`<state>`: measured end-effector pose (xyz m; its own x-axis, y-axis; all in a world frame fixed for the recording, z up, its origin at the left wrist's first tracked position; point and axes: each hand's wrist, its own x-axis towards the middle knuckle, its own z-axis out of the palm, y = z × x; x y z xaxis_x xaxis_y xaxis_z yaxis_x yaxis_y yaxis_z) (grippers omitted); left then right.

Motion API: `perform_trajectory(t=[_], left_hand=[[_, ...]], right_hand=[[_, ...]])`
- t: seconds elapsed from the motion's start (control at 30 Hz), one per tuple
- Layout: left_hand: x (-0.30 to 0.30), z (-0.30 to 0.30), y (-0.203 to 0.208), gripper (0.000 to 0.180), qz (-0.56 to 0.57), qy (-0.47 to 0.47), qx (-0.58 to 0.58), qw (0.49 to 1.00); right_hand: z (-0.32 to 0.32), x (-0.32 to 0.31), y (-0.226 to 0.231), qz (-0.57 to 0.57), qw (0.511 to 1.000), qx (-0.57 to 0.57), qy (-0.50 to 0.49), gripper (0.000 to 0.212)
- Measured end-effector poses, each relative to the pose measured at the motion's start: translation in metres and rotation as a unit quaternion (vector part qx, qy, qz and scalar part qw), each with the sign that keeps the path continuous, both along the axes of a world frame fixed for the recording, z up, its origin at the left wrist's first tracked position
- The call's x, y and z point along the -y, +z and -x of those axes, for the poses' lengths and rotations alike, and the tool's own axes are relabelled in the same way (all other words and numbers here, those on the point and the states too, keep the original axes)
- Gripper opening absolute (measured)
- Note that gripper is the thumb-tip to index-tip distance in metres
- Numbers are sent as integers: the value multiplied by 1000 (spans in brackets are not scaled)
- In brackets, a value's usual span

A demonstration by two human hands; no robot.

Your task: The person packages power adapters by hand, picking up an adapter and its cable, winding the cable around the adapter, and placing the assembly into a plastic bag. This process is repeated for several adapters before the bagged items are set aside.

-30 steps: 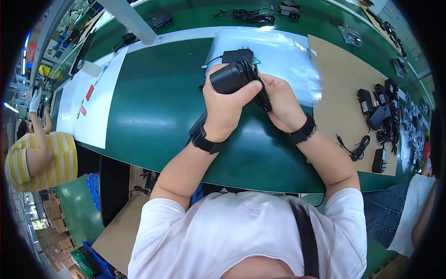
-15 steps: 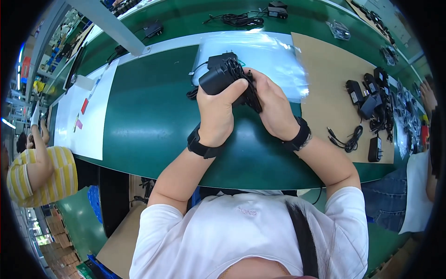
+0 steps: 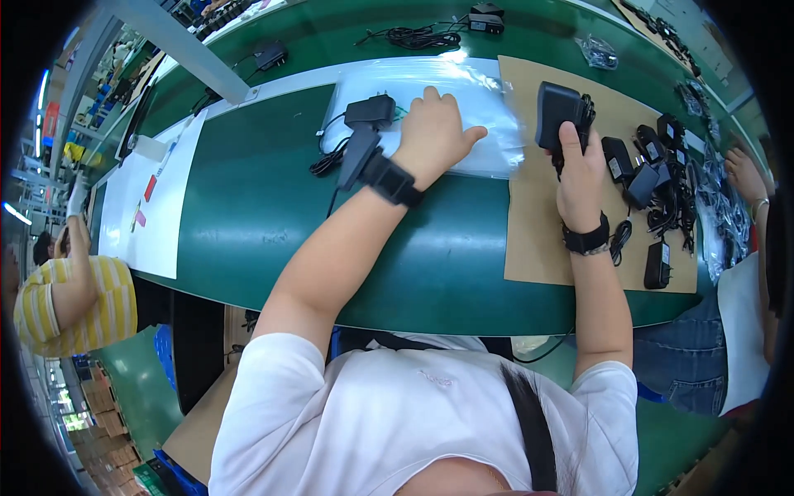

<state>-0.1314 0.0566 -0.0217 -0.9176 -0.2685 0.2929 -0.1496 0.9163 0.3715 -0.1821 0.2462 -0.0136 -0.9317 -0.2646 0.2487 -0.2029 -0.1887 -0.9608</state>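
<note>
My right hand grips a black power adapter with its cord bundled against it, raised over the brown cardboard sheet. Away from it, my left hand is over a stack of clear plastic bags, back of the hand up and thumb stretched out. Its fingertips bend down and are partly hidden; no object shows in it. Left of that hand, another black adapter with prongs lies at the bags' edge, its coiled cord beside it. A black device is strapped at my left wrist.
Several black adapters with cords are heaped on the cardboard at right, beside bagged items. More adapters lie on the far green surface. A metal post rises at left, near a white sheet. People work on both sides.
My hands have parted. My right hand has carried the adapter right, over the cardboard. My left hand has let go of it and moved over the plastic bags.
</note>
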Motion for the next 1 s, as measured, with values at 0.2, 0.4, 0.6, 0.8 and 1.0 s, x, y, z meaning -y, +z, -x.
perform_trajectory(t=[0.2, 0.4, 0.6, 0.8, 1.0], left_hand=[[0, 28, 1, 27, 76, 7, 167, 983], [38, 27, 17, 27, 62, -48, 141, 987], [57, 5, 18, 21, -440, 7, 151, 885], [51, -10, 13, 34, -398, 80, 65, 911], [1, -31, 14, 44, -192, -16, -21, 981]], right_hand=[[3, -13, 2, -18, 997, -73, -15, 42], [8, -19, 2, -18, 997, -77, -17, 46], [9, -16, -1, -16, 998, -62, -17, 46], [0, -10, -1, 17, 993, 91, 74, 36], [-9, 28, 10, 285, 866, 293, 287, 34]])
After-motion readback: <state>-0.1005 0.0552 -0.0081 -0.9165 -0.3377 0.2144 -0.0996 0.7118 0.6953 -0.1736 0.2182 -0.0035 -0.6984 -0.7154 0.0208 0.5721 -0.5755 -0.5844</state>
